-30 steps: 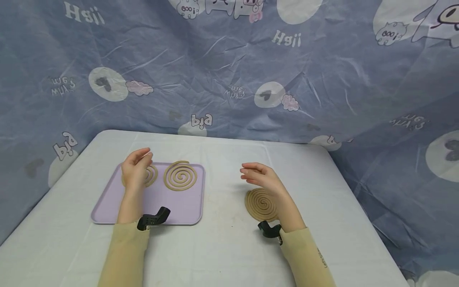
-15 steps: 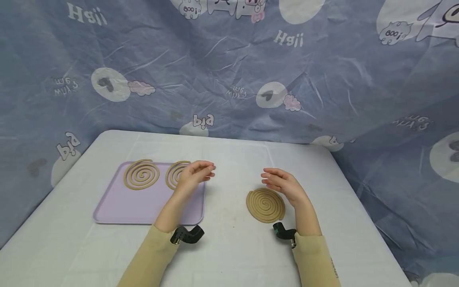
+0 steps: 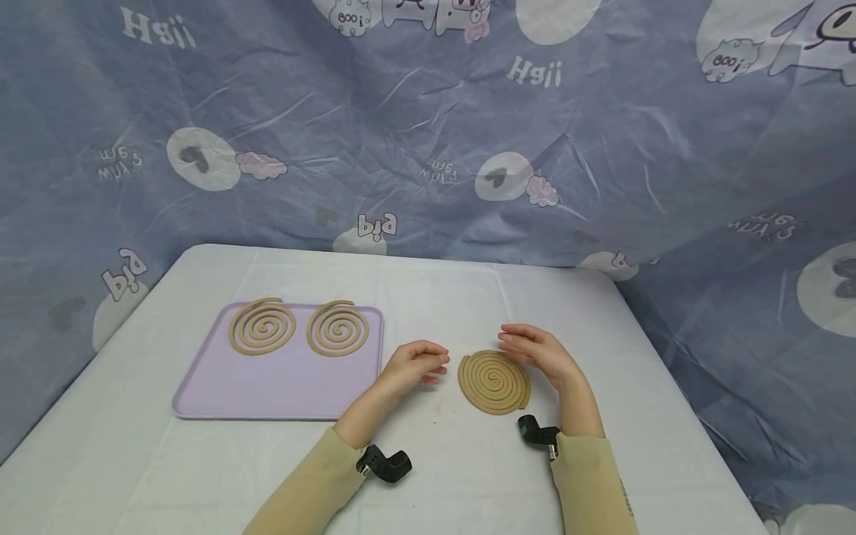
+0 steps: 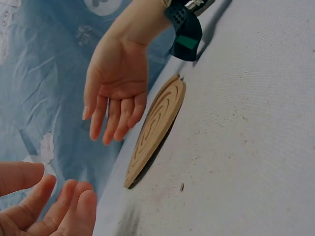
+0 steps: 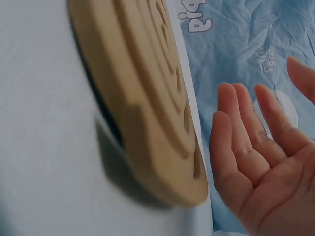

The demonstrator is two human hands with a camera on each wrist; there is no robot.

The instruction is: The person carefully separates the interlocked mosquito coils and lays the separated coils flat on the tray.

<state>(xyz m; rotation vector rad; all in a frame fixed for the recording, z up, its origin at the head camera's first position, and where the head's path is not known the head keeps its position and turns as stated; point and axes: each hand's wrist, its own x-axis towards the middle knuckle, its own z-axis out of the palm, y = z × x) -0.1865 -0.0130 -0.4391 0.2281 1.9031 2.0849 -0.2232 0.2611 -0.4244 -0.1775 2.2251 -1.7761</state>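
Observation:
A tan mosquito coil (image 3: 493, 383), wound tightly, lies flat on the white tabletop right of centre. Just left of it hovers my left hand (image 3: 413, 365), fingers loosely bent and nothing held. My right hand (image 3: 542, 355) is over the coil's far right edge, its fingers relaxed and holding nothing. The left wrist view has the coil (image 4: 155, 130) edge-on, with the right hand (image 4: 120, 73) beside it and the left hand's fingers (image 4: 81, 211) low in the corner. Close up in the right wrist view, the coil's rim (image 5: 142, 132) appears beside the right hand (image 5: 270, 167).
At the left, a lilac tray (image 3: 267, 386) bears two looser spirals, a left coil (image 3: 265, 327) and a right coil (image 3: 339, 328), both overlapping its far rim. A blue printed sheet (image 3: 401, 126) hangs behind the table (image 3: 428, 297). Small specks dot the tabletop near the hands.
My left hand has swung from over the tray rightward and nearer, to beside the tightly wound coil. The right hand has shifted right and slightly nearer. All coils lie as before.

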